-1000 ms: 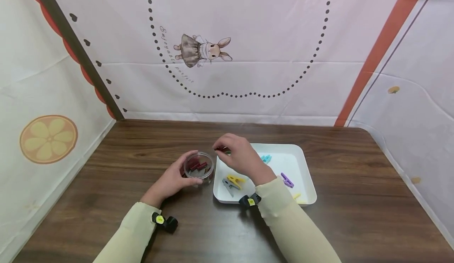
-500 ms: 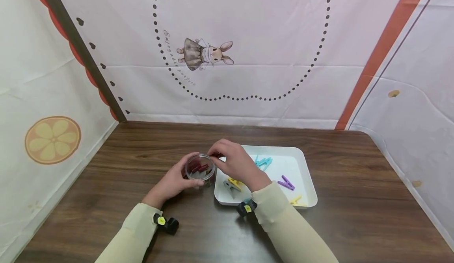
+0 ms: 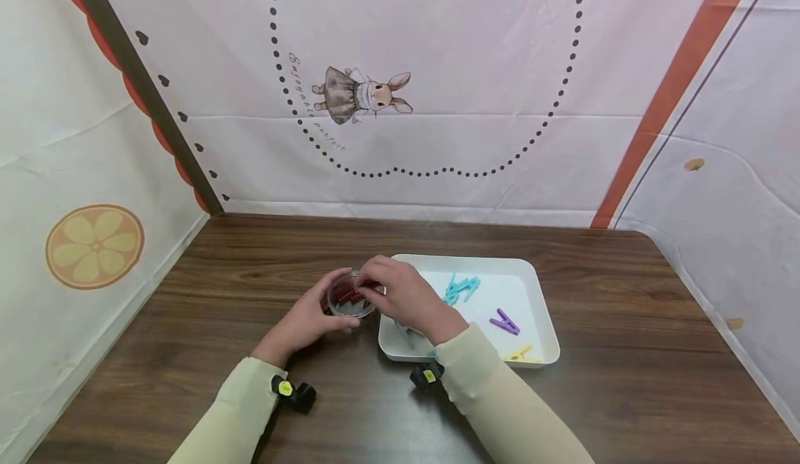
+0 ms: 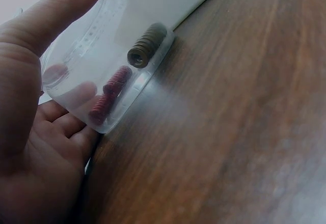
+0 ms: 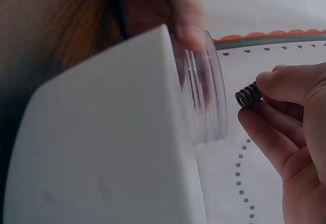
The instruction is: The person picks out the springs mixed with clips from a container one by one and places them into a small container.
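Observation:
My left hand (image 3: 304, 318) grips a clear round plastic jar (image 4: 114, 23) by its side, thumb and fingers around it. Inside lie red coil springs (image 4: 109, 95) and a brownish one (image 4: 146, 46). My right hand (image 3: 406, 296) is over the jar's open top in the head view, pinching a dark coil spring (image 5: 248, 96) between thumb and fingertips. In the right wrist view that spring is apart from the jar's rim.
A white tray (image 3: 545, 311) stands right of the jar, partly under my right arm. It holds teal clips (image 3: 462, 287), a purple clip (image 3: 505, 322), a yellow clip (image 3: 520, 354) and a partly hidden grey clip (image 3: 405, 328). Printed cloth (image 3: 469, 54) hangs behind the wooden table (image 3: 625, 353).
My right hand has moved left from above the tray to over the jar, carrying the spring. The left hand keeps its grip on the jar.

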A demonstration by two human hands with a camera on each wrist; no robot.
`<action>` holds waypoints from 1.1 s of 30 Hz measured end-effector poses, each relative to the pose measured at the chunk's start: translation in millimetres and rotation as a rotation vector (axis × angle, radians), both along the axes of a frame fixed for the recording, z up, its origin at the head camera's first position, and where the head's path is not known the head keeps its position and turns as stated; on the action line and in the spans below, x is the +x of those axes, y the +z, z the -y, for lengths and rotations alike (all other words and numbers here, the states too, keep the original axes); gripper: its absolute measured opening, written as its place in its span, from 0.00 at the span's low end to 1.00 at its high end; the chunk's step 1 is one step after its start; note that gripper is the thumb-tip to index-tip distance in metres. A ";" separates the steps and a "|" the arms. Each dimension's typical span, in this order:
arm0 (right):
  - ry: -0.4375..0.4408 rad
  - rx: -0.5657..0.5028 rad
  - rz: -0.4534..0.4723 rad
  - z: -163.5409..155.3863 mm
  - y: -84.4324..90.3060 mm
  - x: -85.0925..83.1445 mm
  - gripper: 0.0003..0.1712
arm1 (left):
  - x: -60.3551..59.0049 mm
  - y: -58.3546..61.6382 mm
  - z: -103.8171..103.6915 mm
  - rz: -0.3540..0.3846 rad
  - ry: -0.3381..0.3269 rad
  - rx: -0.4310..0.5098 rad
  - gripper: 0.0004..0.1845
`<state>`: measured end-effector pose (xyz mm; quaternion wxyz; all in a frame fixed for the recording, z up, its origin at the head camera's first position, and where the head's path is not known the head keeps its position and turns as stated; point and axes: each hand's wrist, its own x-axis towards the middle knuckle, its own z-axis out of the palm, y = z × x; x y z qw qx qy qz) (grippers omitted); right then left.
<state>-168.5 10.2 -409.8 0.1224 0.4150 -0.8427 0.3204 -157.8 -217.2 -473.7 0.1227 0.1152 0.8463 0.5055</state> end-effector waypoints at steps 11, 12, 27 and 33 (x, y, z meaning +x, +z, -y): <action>0.013 0.072 0.000 3.1 -4.1 1.3 0.06 | -0.1 -1.5 0.2 -0.002 -0.012 0.002 0.49; 0.016 0.074 -0.001 3.1 -4.7 1.2 0.06 | 0.0 -1.1 0.1 -0.006 -0.014 0.005 0.49; 0.021 0.103 -0.002 4.0 -6.3 -0.3 0.05 | -1.9 -0.3 0.3 -0.023 -0.025 0.007 0.48; 0.019 0.110 -0.012 4.6 -6.7 -0.6 0.05 | -2.1 0.6 0.8 -0.031 -0.024 0.009 0.48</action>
